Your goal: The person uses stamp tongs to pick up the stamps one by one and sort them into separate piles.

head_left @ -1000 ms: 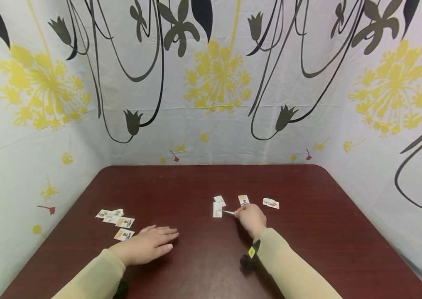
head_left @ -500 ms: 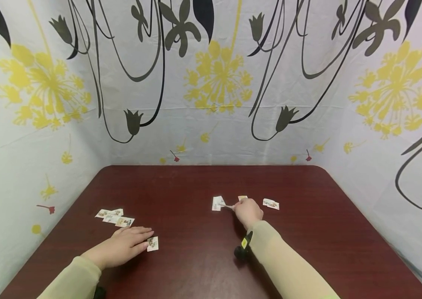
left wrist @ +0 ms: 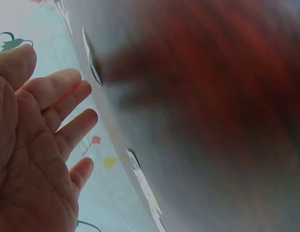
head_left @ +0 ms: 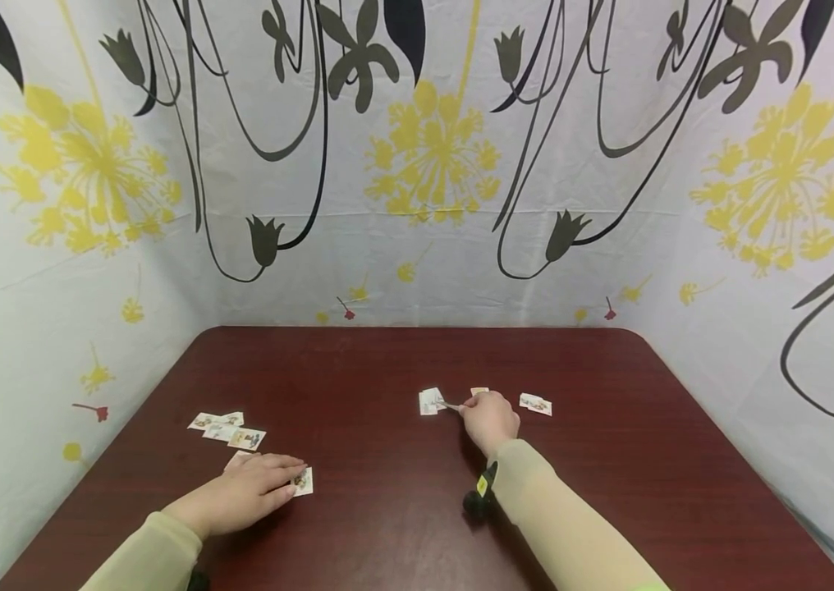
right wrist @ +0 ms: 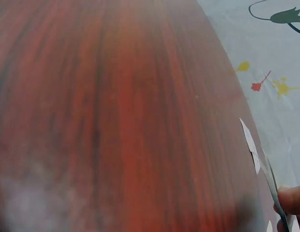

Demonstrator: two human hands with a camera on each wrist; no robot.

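Observation:
My right hand (head_left: 491, 420) pinches a thin pale strip, like a card seen edge-on (right wrist: 275, 188), between thumb and fingers. Its tip reaches the overlapping white cards (head_left: 428, 401) at the middle of the table. Another card (head_left: 479, 390) shows just behind the knuckles. On the left, my left hand (head_left: 243, 492) lies palm down, fingers extended and loosely relaxed. A picture card (head_left: 303, 482) sticks out past its fingertips, and a second card (head_left: 239, 459) is partly hidden behind the hand. The left wrist view shows the palm (left wrist: 29, 145) with nothing gripped.
Several picture cards (head_left: 228, 428) overlap beyond the left hand. To the right of the right hand lie further overlapping cards (head_left: 536, 403). The dark red wooden table (head_left: 387, 525) meets a white flower-printed cloth (head_left: 432, 271) behind and at both sides.
My left hand has shifted left, with a picture card now showing at its fingertips. My right hand has moved slightly away and left, and the front white card has slid back over the other.

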